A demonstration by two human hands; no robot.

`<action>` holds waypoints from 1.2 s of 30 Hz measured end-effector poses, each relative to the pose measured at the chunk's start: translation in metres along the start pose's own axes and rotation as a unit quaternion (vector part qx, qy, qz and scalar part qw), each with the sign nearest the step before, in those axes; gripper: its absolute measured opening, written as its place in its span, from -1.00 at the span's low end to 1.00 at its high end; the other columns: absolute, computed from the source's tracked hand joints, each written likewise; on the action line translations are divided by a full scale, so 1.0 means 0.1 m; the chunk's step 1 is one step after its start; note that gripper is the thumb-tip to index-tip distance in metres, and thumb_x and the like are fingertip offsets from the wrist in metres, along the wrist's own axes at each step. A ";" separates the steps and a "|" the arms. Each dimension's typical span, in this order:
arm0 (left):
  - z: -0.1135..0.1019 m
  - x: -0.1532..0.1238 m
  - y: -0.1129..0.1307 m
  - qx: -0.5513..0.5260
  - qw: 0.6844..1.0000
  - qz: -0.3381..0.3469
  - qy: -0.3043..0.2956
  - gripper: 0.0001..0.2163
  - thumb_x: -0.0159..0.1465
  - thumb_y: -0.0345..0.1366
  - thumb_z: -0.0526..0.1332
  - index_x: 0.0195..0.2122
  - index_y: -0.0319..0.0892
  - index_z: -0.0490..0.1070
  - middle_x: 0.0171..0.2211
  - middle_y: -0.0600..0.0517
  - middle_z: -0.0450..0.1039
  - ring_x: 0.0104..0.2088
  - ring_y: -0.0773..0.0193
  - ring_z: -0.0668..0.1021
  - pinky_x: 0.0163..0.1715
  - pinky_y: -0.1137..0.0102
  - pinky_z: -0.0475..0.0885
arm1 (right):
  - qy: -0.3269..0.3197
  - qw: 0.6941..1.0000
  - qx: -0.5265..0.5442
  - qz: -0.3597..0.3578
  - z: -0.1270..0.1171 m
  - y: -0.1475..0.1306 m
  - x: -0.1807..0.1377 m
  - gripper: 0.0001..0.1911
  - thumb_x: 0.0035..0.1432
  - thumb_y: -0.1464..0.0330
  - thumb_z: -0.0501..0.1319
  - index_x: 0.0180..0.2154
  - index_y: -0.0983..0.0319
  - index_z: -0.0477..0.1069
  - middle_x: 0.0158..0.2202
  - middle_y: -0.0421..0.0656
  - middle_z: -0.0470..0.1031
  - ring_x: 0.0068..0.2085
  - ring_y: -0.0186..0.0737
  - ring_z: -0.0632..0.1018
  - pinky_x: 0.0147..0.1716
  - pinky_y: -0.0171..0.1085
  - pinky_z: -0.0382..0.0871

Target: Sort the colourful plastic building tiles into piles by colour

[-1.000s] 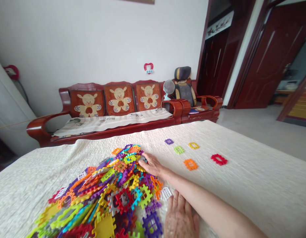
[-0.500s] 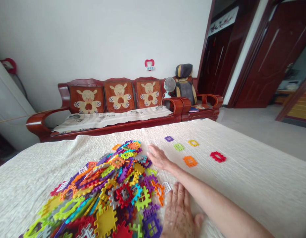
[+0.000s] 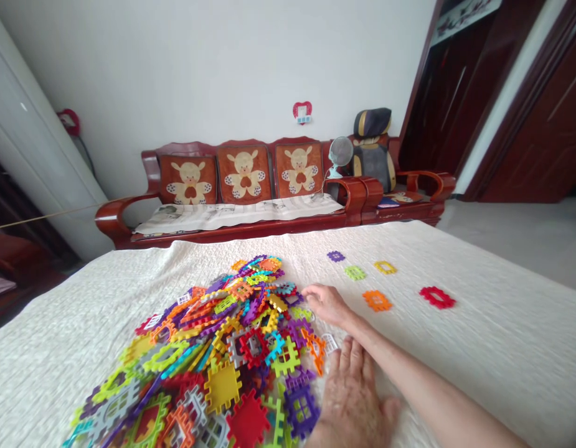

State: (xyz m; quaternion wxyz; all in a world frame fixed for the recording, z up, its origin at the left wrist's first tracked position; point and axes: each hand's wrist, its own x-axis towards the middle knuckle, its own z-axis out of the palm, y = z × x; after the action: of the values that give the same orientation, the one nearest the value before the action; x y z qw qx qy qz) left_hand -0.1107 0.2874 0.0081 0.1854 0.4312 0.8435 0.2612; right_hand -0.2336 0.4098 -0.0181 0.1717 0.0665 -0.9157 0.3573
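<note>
A heap of colourful plastic interlocking building tiles (image 3: 222, 386) lies on the cream table cover. My right hand (image 3: 329, 305) reaches across above my left hand, its fingers bent together at the edge of a purple building tile (image 3: 294, 299) on the heap's right side. Its fingertips are small and partly hidden. Palm down, my left hand (image 3: 350, 395) lies flat on the cover with nothing in it. Just beyond its fingertips are a white window piece (image 3: 330, 343) and an orange tile (image 3: 314, 350). A purple window tile (image 3: 301, 410) lies left of it.
Apart from the heap lie separate tiles: purple (image 3: 335, 256), light green (image 3: 355, 272), yellow (image 3: 385, 267), orange (image 3: 377, 300) and red (image 3: 437, 297). Behind the table (image 3: 502, 311) stand a wooden sofa (image 3: 114, 218) and a small fan (image 3: 340, 152).
My right hand's fingers have bent inward at the heap's edge, where they were more spread. My left hand stays flat. The view has turned slightly left, so everything sits further right.
</note>
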 end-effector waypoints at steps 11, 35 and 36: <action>0.05 0.00 -0.01 -0.018 1.000 -0.003 0.017 -0.37 0.35 0.02 -0.16 0.35 -0.24 -0.14 0.37 -0.16 -0.17 0.36 -0.02 -0.09 0.32 0.05 -0.20 | -0.020 0.996 -0.085 -0.026 0.18 -0.18 -0.02 -0.84 -0.01 0.39 0.27 -0.29 0.20 0.52 -0.07 -0.08 0.45 -0.06 -0.13 0.47 0.00 -0.16 0.29; 0.03 0.05 -0.05 -0.040 0.999 -0.013 -0.022 -0.25 0.28 0.10 -0.07 0.35 -0.28 -0.23 0.39 -0.10 -0.34 0.37 0.07 -0.24 0.32 0.08 -0.31 | -0.064 0.970 -0.192 0.135 -0.25 -0.02 0.01 -0.56 -0.08 0.19 0.29 -0.14 0.26 0.39 -0.13 -0.01 0.41 -0.13 -0.08 0.46 -0.15 -0.24 0.27; 0.03 0.05 -0.05 -0.046 0.999 -0.014 -0.025 -0.24 0.27 0.10 -0.06 0.35 -0.26 -0.24 0.39 -0.09 -0.35 0.37 0.07 -0.24 0.32 0.09 -0.31 | -0.067 0.968 -0.199 0.134 -0.24 -0.03 0.01 -0.58 -0.08 0.23 0.28 -0.15 0.26 0.40 -0.13 -0.01 0.40 -0.12 -0.08 0.45 -0.14 -0.23 0.26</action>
State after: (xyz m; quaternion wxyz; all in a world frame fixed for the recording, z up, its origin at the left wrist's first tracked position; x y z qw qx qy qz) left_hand -0.1152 0.2900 0.0023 0.2296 0.4168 0.8315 0.2868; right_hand -0.2269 0.4236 0.0008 0.0707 -0.0688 -0.9783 0.1821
